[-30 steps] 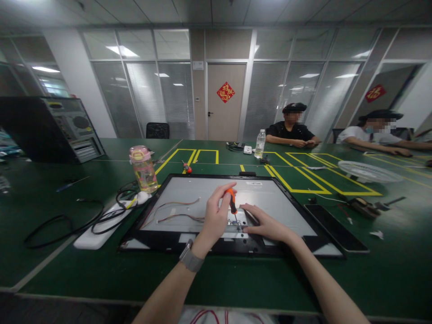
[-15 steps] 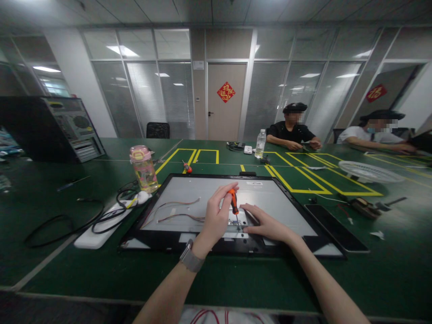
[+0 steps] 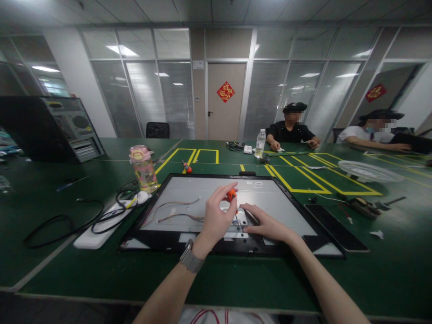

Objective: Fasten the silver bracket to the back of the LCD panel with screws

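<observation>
My left hand (image 3: pixel 219 208) grips the orange handle of a screwdriver (image 3: pixel 231 194) between thumb and fingers. The screwdriver stands nearly upright, its tip down at a small metal plate (image 3: pixel 232 234) near the front edge of a flat display panel (image 3: pixel 189 191). My right hand (image 3: pixel 266 221) lies on the panel just right of the tip, fingers apart and touching the plate's area; whether its fingertips press on a small part is hard to make out. Thin wires (image 3: pixel 182 218) run over the panel's grey back, left of my left hand.
Left of the panel are a white power strip (image 3: pixel 97 234) with black cables, a drink bottle (image 3: pixel 143 168) and a computer case (image 3: pixel 60 128). On the right lie a black phone-like slab (image 3: pixel 335 227) and a white round frame (image 3: pixel 369 172). Two people sit across the table.
My left thumb and fingers have closed further round the screwdriver handle, hiding more of it. My right hand stays in place. Across the table, a person's hands have moved apart.
</observation>
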A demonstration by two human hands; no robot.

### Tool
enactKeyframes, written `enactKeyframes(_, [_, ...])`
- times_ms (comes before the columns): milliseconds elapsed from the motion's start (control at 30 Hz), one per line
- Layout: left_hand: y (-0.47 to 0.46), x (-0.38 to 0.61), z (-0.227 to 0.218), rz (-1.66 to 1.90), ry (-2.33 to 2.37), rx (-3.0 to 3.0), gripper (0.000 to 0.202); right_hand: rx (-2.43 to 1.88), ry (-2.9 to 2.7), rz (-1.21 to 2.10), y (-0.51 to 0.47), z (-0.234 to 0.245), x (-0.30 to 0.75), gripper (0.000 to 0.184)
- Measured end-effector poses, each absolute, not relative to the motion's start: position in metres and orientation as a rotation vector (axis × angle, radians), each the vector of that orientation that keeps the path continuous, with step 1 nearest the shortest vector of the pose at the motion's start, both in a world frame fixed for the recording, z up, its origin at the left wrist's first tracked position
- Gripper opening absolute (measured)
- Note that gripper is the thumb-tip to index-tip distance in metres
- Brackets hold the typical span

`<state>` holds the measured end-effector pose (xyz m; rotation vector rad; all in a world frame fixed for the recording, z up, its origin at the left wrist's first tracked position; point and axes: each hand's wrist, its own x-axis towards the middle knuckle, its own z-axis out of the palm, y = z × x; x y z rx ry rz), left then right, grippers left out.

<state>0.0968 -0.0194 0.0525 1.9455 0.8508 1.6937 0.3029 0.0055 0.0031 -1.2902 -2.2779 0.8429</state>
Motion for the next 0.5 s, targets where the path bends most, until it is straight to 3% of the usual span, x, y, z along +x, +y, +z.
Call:
enactKeyframes(133, [-0.021, 0.0958, 0.0538, 1.759, 0.981, 1.987, 0.026, -1.275, -2.281, 0.838, 0.0062, 0.0021, 0.3034, 0.076])
enactKeyframes(300, [-0.0233, 0.0952, 0.0567, 1.695, 0.893, 1.977, 0.033, -1.319, -2.275, 0.833, 0.006, 0.0019, 0.3038, 0.074])
enactKeyframes(500, [-0.0223, 0.0949, 0.056, 1.729, 0.95, 2.046, 0.018, -1.279, -2.283, 0.83, 0.007, 0.0012, 0.3035, 0.078])
